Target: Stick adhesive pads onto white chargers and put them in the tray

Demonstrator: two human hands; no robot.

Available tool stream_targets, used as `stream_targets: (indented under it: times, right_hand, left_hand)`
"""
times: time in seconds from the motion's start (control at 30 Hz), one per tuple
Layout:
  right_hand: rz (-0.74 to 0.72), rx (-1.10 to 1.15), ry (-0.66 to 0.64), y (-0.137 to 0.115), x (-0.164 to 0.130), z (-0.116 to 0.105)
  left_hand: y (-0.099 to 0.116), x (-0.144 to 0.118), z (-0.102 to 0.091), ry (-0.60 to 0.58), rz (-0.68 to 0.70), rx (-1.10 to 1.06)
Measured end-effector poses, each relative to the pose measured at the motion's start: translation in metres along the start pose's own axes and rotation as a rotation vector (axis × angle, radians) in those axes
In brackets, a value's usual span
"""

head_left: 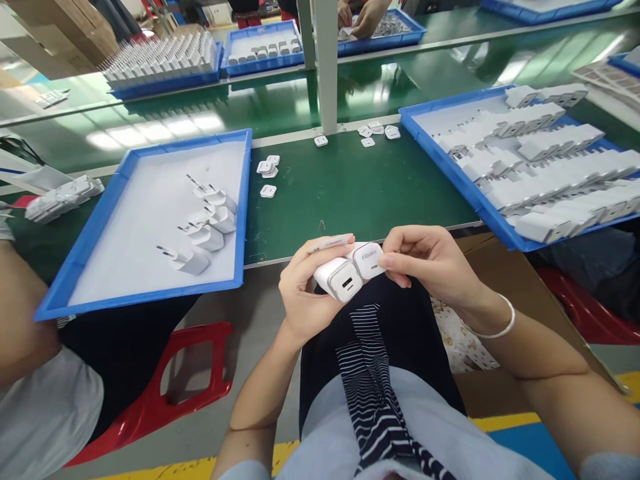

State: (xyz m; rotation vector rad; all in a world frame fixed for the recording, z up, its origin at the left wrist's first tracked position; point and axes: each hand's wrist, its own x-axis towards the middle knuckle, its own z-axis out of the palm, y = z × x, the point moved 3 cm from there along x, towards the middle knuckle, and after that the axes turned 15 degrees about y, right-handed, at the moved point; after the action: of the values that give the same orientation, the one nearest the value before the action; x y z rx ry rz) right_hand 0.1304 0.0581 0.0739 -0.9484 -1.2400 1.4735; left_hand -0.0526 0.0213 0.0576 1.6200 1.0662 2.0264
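Held in front of my lap, my left hand [300, 293] wraps round two white USB wall chargers lying side by side. The nearer charger [339, 279] shows a front with a wide port and a narrow one. The other charger [367, 259] bears grey lettering and a single small port. My right hand [435, 267] pinches the right edge of that lettered front between thumb and fingers; whether its front plate is separate I cannot tell. On the green bench lie small white square plates [268, 191], some stacked, with others [376, 127] further back.
A blue tray [242, 220] at left holds several chargers with prongs up. The right blue tray [453, 177] carries rows of chargers. A post [326, 67] stands behind the bench. Someone sits at left by a red stool [220, 360]; another person's hands [367, 19] work across the bench.
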Motion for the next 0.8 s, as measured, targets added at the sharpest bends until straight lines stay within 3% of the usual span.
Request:
stream_targets:
  times: [0.43,0.8]
  right_hand:
    - [0.034,-0.058,0.016,-0.0001,-0.0003,0.0008]
    - [0.020,-0.195,0.072,-0.0002,0.0085,0.0017]
  left_hand:
    - [-0.0010,0.0022,-0.0018,-0.020,0.055,0.056]
    - [-0.0041,0.0012,-0.0013,0.043,-0.029,0.060]
